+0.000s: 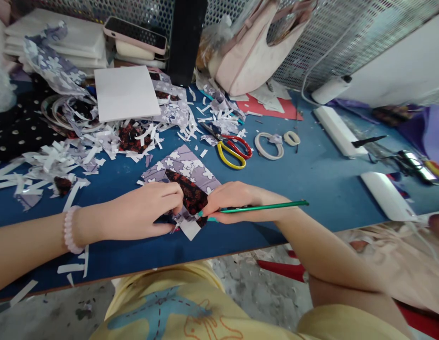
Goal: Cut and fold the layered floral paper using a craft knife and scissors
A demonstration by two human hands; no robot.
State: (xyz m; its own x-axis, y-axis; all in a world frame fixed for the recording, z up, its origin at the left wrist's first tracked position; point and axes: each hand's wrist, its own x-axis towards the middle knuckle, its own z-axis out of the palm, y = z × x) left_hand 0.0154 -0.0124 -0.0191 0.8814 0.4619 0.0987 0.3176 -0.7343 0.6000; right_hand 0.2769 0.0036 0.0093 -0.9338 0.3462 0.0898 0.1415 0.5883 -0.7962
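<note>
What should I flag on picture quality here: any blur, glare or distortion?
Head view: soft, even light, faint shadows; left hand on the patch and right hand with the pencil are sharp; the wide lens tilts the table and stretches the corners; the picture's right edge is smeared.

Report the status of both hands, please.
Left hand gripping floral fabric piece. Right hand pinching it, green stick held too. Scissors and scraps lie beyond, apart.

Near edge of patterned fabric piece under left hand; tip of green pencil behind right hand
</note>
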